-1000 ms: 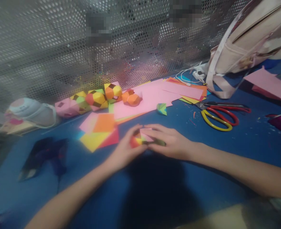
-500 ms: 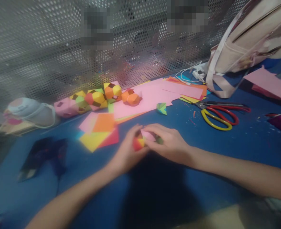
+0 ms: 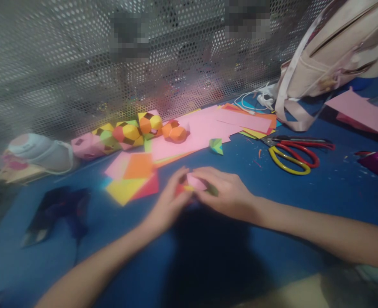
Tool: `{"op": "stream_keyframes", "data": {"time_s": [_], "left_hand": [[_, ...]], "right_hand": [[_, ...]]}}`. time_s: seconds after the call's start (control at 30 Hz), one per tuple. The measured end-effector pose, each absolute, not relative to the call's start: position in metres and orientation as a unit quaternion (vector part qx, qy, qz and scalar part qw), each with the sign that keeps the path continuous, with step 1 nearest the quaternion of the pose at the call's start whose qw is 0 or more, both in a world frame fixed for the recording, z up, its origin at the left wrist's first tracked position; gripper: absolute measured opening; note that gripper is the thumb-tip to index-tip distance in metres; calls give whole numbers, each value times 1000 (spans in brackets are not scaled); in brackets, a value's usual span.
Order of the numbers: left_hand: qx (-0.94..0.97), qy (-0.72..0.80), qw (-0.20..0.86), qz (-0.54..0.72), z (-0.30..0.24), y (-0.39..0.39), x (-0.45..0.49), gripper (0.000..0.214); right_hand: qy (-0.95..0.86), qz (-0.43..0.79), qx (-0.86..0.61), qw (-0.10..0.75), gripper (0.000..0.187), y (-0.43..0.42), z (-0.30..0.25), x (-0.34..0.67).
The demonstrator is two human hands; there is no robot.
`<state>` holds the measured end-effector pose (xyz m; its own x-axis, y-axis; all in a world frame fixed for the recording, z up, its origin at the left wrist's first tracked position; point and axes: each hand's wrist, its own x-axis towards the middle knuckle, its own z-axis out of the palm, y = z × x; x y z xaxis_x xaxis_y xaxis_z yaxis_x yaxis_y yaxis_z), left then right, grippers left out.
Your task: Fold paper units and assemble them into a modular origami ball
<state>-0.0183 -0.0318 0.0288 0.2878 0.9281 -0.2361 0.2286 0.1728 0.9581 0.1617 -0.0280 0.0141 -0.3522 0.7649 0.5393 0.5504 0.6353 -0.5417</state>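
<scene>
My left hand [image 3: 168, 205] and my right hand [image 3: 227, 192] meet over the blue table [image 3: 304, 201], both pinched on a small folded paper piece [image 3: 191, 185] in pink, red, yellow and green. Most of the piece is hidden by my fingers. Just to the left of my hands lies a stack of coloured paper squares [image 3: 132, 177] in orange, yellow, pink and red. A small green and blue folded unit [image 3: 216, 146] sits beyond my hands.
Several folded paper balls [image 3: 134, 131] line the perforated metal screen [image 3: 111, 64]. Pink sheets [image 3: 204, 128] lie behind them. Red and yellow scissors [image 3: 293, 154] rest at right, a beige backpack [image 3: 333, 51] beyond them. A face mask [image 3: 39, 149] and dark cloth [image 3: 57, 209] lie at left.
My fingers have shifted slightly on the folded piece and pressed it lower toward the table. The view has drifted a little.
</scene>
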Motion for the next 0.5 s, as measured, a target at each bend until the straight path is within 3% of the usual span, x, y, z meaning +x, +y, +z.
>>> {"op": "stream_keyframes", "data": {"time_s": [0.5], "left_hand": [[641,513,485,300,26,-29,-20,57]], "right_hand": [[-836,46,-377,396,26,-30,9,160]]}}
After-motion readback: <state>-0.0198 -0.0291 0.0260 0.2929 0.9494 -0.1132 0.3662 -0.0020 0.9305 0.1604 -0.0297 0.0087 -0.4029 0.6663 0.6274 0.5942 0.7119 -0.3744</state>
